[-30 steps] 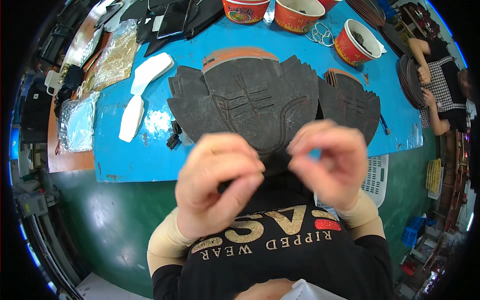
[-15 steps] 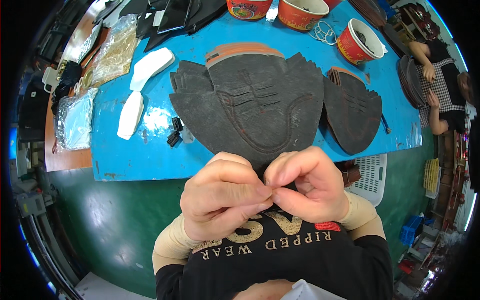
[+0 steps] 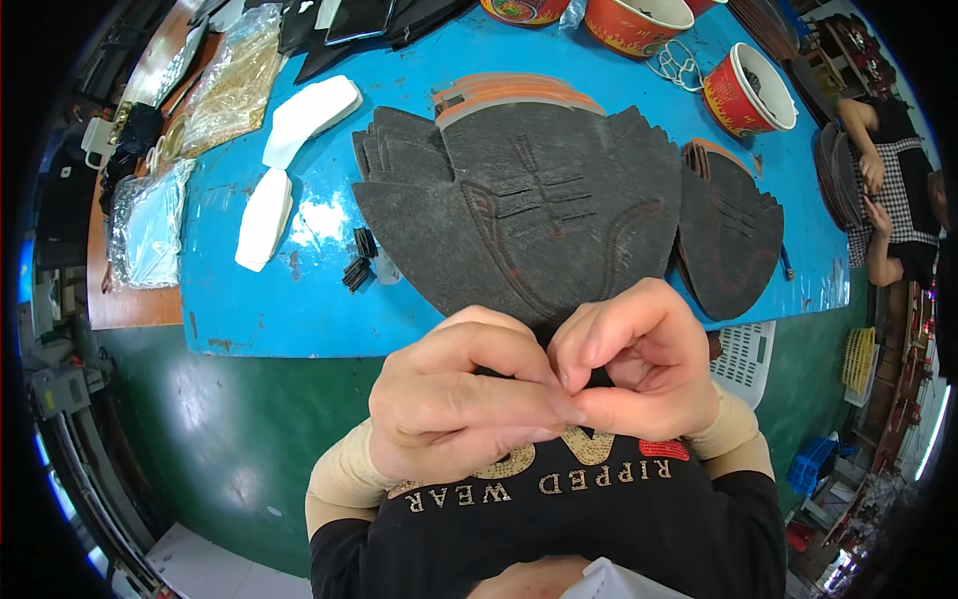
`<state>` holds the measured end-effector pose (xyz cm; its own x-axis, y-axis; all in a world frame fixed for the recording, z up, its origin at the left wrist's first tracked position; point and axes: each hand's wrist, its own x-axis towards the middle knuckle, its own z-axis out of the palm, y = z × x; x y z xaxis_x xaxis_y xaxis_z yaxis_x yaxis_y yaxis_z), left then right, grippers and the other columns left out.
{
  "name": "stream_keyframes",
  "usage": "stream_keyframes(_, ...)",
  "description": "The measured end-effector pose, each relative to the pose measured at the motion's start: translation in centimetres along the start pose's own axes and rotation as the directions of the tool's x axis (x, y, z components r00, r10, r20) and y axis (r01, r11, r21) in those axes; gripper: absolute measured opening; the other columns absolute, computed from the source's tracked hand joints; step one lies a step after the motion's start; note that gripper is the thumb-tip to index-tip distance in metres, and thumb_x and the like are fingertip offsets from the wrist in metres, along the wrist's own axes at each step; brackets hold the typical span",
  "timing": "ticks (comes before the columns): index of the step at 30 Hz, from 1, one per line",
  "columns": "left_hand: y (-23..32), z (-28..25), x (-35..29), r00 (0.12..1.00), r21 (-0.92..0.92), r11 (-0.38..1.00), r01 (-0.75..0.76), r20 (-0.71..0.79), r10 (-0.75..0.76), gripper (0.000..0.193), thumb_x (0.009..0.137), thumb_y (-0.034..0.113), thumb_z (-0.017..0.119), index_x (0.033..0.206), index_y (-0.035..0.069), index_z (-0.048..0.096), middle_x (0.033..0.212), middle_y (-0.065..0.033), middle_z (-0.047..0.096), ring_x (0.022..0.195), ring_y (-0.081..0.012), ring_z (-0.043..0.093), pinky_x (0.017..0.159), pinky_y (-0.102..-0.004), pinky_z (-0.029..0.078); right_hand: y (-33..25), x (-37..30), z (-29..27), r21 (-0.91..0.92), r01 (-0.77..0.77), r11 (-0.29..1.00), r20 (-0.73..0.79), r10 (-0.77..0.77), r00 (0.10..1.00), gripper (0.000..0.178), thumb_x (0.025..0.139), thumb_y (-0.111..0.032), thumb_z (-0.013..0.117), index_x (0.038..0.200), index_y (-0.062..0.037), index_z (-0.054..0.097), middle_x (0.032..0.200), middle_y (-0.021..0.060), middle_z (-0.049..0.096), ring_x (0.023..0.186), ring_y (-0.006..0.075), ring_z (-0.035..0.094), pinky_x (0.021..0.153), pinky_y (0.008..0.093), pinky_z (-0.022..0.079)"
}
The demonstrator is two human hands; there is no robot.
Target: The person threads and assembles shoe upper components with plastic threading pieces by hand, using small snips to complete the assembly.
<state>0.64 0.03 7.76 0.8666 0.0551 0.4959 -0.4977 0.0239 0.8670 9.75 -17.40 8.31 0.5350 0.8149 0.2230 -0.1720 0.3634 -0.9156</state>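
Fingers of both hands (image 3: 544, 394) pinch together, hiding the near edge of the dark shoe-upper piece (image 3: 529, 215).

A large dark grey, fan-shaped piece of felt-like shoe-upper material (image 3: 529, 215) lies flat on the blue surface (image 3: 299, 309), topmost of a stack whose edges fan out at the left. Its outline is scalloped into lobes, with stitched lines and short slits near the middle, and faint reddish marks along a curved seam. Its narrow near end points toward the person and disappears under the two hands, where the left hand (image 3: 459, 404) and right hand (image 3: 639, 364) pinch together; what the fingers grip is hidden.
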Motion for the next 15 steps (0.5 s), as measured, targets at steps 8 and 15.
stream_keyframes(8,0.1,-0.1,0.0,0.999,-0.004,0.999,-0.042,0.033,0.042,0.014,0.073,0.006,0.076,0.085,0.004,0.07,0.084,-0.0089,0.063,0.075,-0.0221,0.059,0.064,-0.0319,0.047,-1.3,0.4,-0.4,0.298,-0.381,0.875,0.131,0.357,0.925,0.028,0.082,0.008,0.066,0.101,-0.0014,0.047,0.096,0.0105,0.059,0.088,0.0131,0.058,0.077,0.0259,0.047)
stream_keyframes(15,0.2,0.3,0.7,0.995,0.218,0.971,-0.099,-0.002,0.102,0.022,0.07,0.003,0.078,0.091,0.003,0.069,0.088,-0.009,0.062,0.075,-0.0228,0.061,0.065,-0.0311,0.048,-0.6,0.3,0.6,0.097,-0.07,0.993,-0.096,0.08,0.992,0.024,0.084,0.008,0.063,0.1,-0.0013,0.048,0.094,0.0099,0.059,0.087,0.0129,0.059,0.075,0.0248,0.048)
